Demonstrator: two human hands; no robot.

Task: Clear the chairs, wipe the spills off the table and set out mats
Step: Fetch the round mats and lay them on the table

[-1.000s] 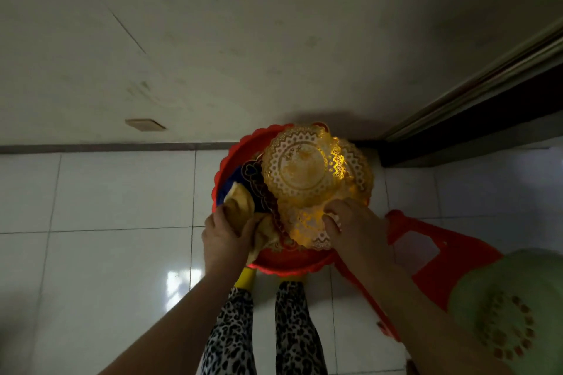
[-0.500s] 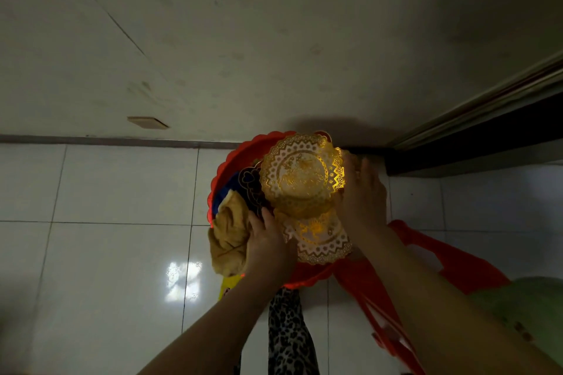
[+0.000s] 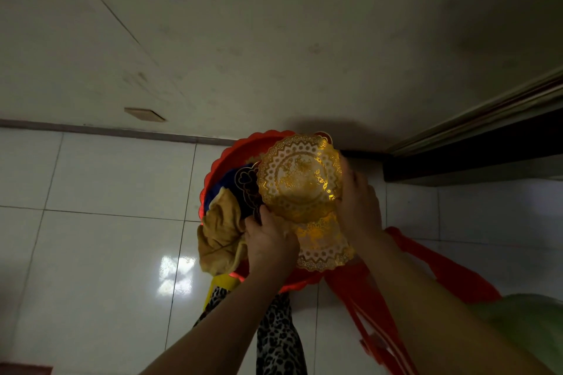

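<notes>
Hands meet over a stack of round gold lace-patterned mats. The right hand has its grip on the right edge of the top gold mat, fingers wrapped over the rim, tilting it up toward the camera. The left hand sits at the mat's lower left edge; its fingers are hidden under the mat, so whether it grips the mat or the things below cannot be told.

A second gold mat lies beneath, sticking out toward the person. Just left of it are a dark blue mat with gold trim and a crumpled tan cloth hanging over the rim. All of these rest in a round red tray with a scalloped edge, which appears to sit on a red chair over a white tiled floor, close to a wall.

The risks, as a judgement: the mats look thin and slippery, so lifting only the top one by its edge could drag the lower mat off the tray. The cloth hangs half out and could slide to the floor if the tray is nudged. The tray itself may tip if the hands press down on its near edge.
</notes>
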